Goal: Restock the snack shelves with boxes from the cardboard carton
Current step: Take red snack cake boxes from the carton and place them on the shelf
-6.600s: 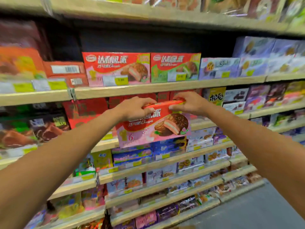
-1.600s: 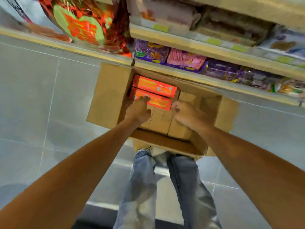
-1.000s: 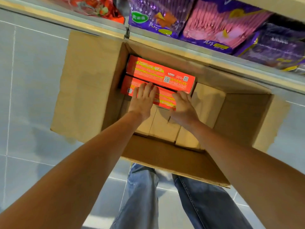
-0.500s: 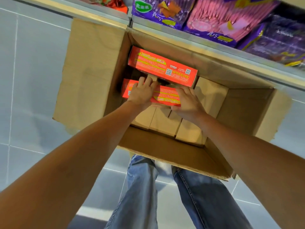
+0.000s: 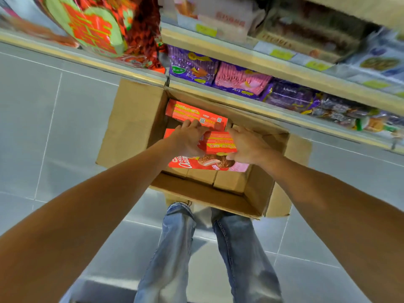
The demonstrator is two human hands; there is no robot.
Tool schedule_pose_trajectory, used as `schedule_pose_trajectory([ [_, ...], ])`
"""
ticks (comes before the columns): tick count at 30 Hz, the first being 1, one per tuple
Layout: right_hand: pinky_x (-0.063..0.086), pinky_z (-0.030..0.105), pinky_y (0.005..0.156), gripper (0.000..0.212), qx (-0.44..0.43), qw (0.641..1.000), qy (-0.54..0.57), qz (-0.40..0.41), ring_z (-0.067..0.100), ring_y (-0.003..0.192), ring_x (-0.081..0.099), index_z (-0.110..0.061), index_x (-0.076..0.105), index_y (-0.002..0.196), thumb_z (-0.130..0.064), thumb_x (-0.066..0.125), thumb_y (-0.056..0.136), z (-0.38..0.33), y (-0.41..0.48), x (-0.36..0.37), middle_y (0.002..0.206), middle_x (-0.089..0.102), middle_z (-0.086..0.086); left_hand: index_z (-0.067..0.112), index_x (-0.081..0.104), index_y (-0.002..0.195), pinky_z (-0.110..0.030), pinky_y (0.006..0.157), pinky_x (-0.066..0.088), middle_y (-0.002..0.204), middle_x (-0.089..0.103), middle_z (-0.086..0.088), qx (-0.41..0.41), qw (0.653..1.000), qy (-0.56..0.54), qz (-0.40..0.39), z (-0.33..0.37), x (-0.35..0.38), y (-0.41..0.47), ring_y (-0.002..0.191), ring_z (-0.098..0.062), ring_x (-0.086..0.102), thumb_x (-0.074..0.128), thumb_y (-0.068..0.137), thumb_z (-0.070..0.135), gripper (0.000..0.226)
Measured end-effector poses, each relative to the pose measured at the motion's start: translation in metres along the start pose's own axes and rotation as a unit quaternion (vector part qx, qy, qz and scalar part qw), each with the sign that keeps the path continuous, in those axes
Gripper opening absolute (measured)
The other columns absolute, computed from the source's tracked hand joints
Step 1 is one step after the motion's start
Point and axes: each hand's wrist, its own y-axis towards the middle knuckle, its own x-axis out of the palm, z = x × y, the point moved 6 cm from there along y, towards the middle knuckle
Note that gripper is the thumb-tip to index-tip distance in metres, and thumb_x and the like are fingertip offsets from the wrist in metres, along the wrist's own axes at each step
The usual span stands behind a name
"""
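1. Grey tiled floor fills the left side. A red and green foil pack lies at upper left, blurred.
2. The cardboard carton stands on the floor with its flaps folded outward, its far side against the base of the snack shelves.
3. Inside the carton, along the far wall, one red box stands on its long edge, narrow printed side up.
4. The left hand grips the left end of a second box, the held red box. Its fingers are curled over the far long edge, and the fingertips lie just beside the box at the far wall.
5. The held red box sits within the carton opening, nearer the person than the other box. It is tilted so that both its narrow top side and its front, with a chocolate pie picture, face the camera.
6. The right hand grips the right end of the same box, fingers curled over the top side, thumb at the picture face.
7. To the right, the lowest shelf carries purple packets and a pink packet. Packs further right are blurred.
8. The person's legs in blue jeans stand just behind the carton's near wall.
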Motion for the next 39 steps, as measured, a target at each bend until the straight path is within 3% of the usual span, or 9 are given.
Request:
schedule_pose_trajectory([
  [10, 0.041, 0.033, 0.079, 0.067, -0.024, 0.998, -0.017, 0.057, 0.025, 0.107, 0.056, -0.02, 0.051, 0.126, -0.057, 0.069, 0.074, -0.033, -0.124, -0.16, 0.118, 0.06, 0.004, 0.021, 0.02, 0.147, -0.046, 0.111, 0.027, 0.144, 0.036, -0.007, 0.066, 0.996, 0.054, 0.014, 0.088, -0.144, -0.104, 0.134, -0.028, 0.033, 0.066, 0.078, 0.051, 0.089],
  [14, 0.044, 0.036, 0.086, 0.069, -0.05, 0.992, 0.031, 0.11, 0.023, 0.113, 0.052, -0.023, 0.05, 0.129, -0.051, 0.074, 0.071, -0.06, -0.179, -0.227, 0.123, 0.058, 0.003, 0.016, 0.037, 0.137, -0.035, 0.095, 0.045, 0.127, 0.052, -0.006, 0.097, 0.994, 0.042, 0.032, 0.128, -0.207, -0.15, 0.115, -0.026, 0.051, 0.077, 0.068, 0.045, 0.085],
  [20, 0.045, 0.037, 0.092, 0.063, -0.062, 0.982, 0.13, 0.119, 0.027, 0.112, 0.052, -0.013, 0.049, 0.132, -0.047, 0.066, 0.083, -0.077, -0.269, -0.299, 0.122, 0.055, 0.011, 0.013, 0.045, 0.121, -0.038, 0.087, 0.048, 0.112, 0.054, -0.006, 0.106, 0.981, 0.102, 0.126, 0.177, -0.279, -0.237, 0.103, -0.024, 0.052, 0.077, 0.065, 0.047, 0.073],
  [24, 0.04, 0.033, 0.091, 0.058, 0.064, 0.947, 0.218, 0.227, 0.03, 0.12, 0.051, -0.006, 0.044, 0.137, -0.048, 0.041, 0.097, -0.057, -0.329, -0.353, 0.134, 0.051, 0.014, 0.013, 0.043, 0.119, -0.041, 0.084, 0.049, 0.109, 0.051, -0.005, 0.104, 0.969, 0.146, 0.17, 0.206, -0.327, -0.283, 0.101, -0.025, 0.051, 0.075, 0.066, 0.049, 0.072],
  [26, 0.048, 0.038, 0.092, 0.067, 0.132, 0.929, 0.268, 0.22, 0.035, 0.116, 0.056, -0.009, 0.038, 0.142, -0.057, 0.029, 0.096, -0.05, -0.355, -0.371, 0.143, 0.044, 0.016, 0.015, 0.042, 0.12, -0.04, 0.084, 0.049, 0.111, 0.051, -0.003, 0.11, 0.96, 0.16, 0.202, 0.222, -0.351, -0.303, 0.101, -0.024, 0.052, 0.075, 0.065, 0.049, 0.073],
  [28, 0.056, 0.035, 0.071, 0.072, 0.168, 0.884, 0.408, 0.153, 0.035, 0.106, 0.061, -0.013, 0.038, 0.141, -0.064, 0.02, 0.094, -0.052, -0.377, -0.38, 0.146, 0.039, 0.015, 0.018, 0.042, 0.116, -0.039, 0.08, 0.047, 0.109, 0.051, -0.003, 0.115, 0.948, 0.188, 0.231, 0.24, -0.368, -0.32, 0.097, -0.024, 0.051, 0.073, 0.065, 0.051, 0.068],
  [31, 0.052, 0.025, 0.046, 0.066, 0.16, 0.813, 0.553, 0.087, 0.024, 0.079, 0.064, -0.012, 0.051, 0.114, -0.067, 0.021, 0.092, -0.073, -0.404, -0.396, 0.105, 0.06, 0.013, 0.015, 0.042, 0.115, -0.039, 0.08, 0.047, 0.11, 0.052, -0.007, 0.138, 0.918, 0.248, 0.278, 0.277, -0.387, -0.346, 0.098, -0.026, 0.052, 0.07, 0.067, 0.051, 0.066],
  [33, 0.052, 0.027, 0.05, 0.059, 0.197, 0.804, 0.546, 0.131, 0.023, 0.068, 0.063, -0.011, 0.052, 0.107, -0.065, 0.03, 0.093, -0.075, -0.417, -0.41, 0.089, 0.063, 0.011, 0.011, 0.041, 0.117, -0.039, 0.083, 0.045, 0.113, 0.051, -0.01, 0.142, 0.898, 0.279, 0.308, 0.298, -0.398, -0.368, 0.102, -0.028, 0.051, 0.068, 0.071, 0.051, 0.066],
  [39, 0.053, 0.042, 0.076, 0.029, 0.182, 0.781, 0.552, 0.228, 0.021, 0.07, 0.055, -0.016, 0.05, 0.087, -0.043, 0.044, 0.096, -0.082, -0.466, -0.461, 0.08, 0.055, 0.005, 0.007, 0.04, 0.115, -0.038, 0.082, 0.041, 0.113, 0.047, -0.01, 0.171, 0.864, 0.286, 0.376, 0.326, -0.426, -0.415, 0.102, -0.028, 0.048, 0.053, 0.077, 0.067, 0.072],
])
